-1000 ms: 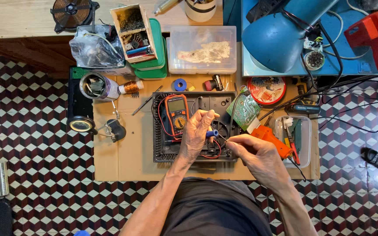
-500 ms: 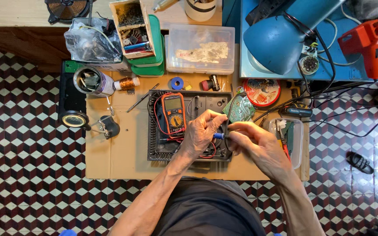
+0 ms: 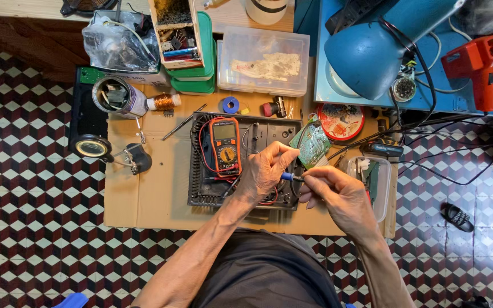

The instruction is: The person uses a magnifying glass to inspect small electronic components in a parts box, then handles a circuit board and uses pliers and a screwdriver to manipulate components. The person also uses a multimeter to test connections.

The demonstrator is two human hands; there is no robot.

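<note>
Cardboard-covered tabletop [image 3: 144, 194] over checkered floor. Black tray [image 3: 201, 197] at centre; orange multimeter [image 3: 225, 146] at its 11 o'clock. Left hand [image 3: 266, 171] and right hand [image 3: 338, 194] both pinch a blue-handled tool [image 3: 288, 177] between them, its long axis running 9-to-3, green circuit board [image 3: 312, 145] at 1 o'clock.

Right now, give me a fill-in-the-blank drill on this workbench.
1. The left hand and right hand meet over a small ____-tipped tool.
2. The multimeter has an ____ casing.
3. The desk lamp is ____.
4. The floor is covered in patterned ____.

Missing: blue; orange; blue; tiles
</note>
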